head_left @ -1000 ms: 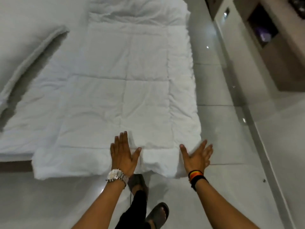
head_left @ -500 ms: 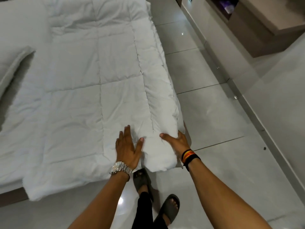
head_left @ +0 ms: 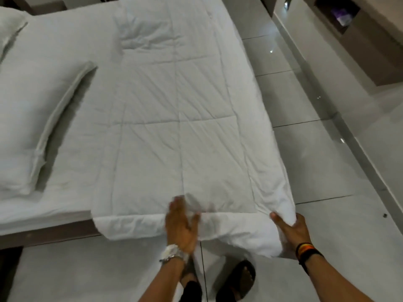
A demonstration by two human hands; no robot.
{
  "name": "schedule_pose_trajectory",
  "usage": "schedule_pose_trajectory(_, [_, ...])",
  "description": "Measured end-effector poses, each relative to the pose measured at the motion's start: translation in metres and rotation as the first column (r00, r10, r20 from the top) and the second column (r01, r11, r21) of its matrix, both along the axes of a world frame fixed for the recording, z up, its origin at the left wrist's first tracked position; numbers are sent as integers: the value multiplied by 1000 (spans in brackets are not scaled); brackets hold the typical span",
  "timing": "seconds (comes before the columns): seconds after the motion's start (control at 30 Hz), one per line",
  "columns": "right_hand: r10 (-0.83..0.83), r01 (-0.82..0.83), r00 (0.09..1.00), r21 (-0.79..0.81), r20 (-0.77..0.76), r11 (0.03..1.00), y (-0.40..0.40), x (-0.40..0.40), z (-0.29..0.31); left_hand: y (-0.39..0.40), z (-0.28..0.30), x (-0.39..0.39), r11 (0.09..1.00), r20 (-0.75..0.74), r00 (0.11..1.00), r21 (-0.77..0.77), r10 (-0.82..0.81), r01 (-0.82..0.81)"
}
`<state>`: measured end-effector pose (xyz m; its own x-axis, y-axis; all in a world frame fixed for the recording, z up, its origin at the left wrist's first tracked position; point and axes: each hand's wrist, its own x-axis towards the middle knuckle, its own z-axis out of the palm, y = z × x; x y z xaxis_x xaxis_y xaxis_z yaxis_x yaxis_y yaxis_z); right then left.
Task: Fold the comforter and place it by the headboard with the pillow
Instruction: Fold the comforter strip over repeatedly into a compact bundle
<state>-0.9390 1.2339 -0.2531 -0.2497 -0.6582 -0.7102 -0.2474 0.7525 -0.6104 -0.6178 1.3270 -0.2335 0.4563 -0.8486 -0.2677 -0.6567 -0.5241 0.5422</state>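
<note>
The comforter [head_left: 181,118] lies as a long strip on the bed's right side, long axis running away from me. My right hand [head_left: 292,231] pinches its near right corner; my left hand [head_left: 181,225], blurred, rests open on the near edge.

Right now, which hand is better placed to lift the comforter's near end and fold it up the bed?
The right hand, probably. It already grips the comforter at its near right corner, thumb on top. The left hand is blurred and lies open and flat on the near edge, holding nothing.
</note>
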Motion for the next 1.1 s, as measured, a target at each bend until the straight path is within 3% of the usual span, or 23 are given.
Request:
schedule_pose_trajectory(0.07, [-114, 114, 993, 19, 17, 993, 8, 25, 0, 26, -7, 49, 915, -15, 916, -24, 402, -402])
schedule_pose_trajectory(0.13, [-262, 257, 964, 85, 50, 963, 23, 58, -9, 44, -12, 84, 685, -133, 672, 124, 729, -718])
schedule_pose_trajectory(0.17, [-324, 310, 942, 143, 92, 940, 32, 78, -16, 49, -20, 97, 557, -191, 525, 229, 830, -798])
schedule_pose_trajectory(0.2, [-381, 352, 912, 187, 150, 917, 39, 98, -26, 50, -31, 107, 462, -256, 397, 297, 882, -836])
schedule_pose_trajectory(0.27, [-471, 425, 844, 218, 255, 879, 37, 133, -49, 44, -53, 124, 373, -412, 230, 310, 882, -875])
schedule_pose_trajectory(0.33, [-539, 503, 775, 193, 330, 842, 20, 159, -77, 32, -78, 137, 291, -585, 53, 321, 810, -901])
schedule_pose_trajectory(0.43, [-618, 631, 690, 104, 376, 769, -11, 175, -114, 3, -100, 155, 90, -697, -186, 339, 692, -936])
schedule_pose_trajectory(0.5, [-633, 668, 665, 61, 397, 741, -24, 182, -123, -9, -121, 169, 27, -720, -206, 298, 663, -954])
schedule_pose_trajectory(0.57, [-641, 682, 656, 50, 399, 730, -33, 188, -130, -14, -139, 178, 40, -756, -184, 267, 628, -963])
schedule_pose_trajectory(0.7, [-646, 722, 584, 50, 491, 691, -46, 193, -151, -19, -135, 175, -40, -826, -210, 222, 524, -974])
schedule_pose_trajectory(0.77, [-673, 777, 548, -5, 497, 630, -53, 197, -156, -17, -129, 176, -38, -836, -152, 156, 528, -987])
schedule_pose_trajectory(0.87, [-673, 794, 566, -94, 476, 600, -43, 191, -160, 2, -125, 179, 32, -870, -93, 123, 484, -992])
schedule_pose_trajectory(0.97, [-635, 764, 570, -51, 521, 644, -14, 194, -133, 28, -103, 170, 43, -852, -102, 144, 513, -989])
schedule_pose_trajectory(1.1, [-722, 813, 494, 38, 484, 582, 18, 184, -90, 54, -52, 161, 37, -805, -10, 39, 593, -999])
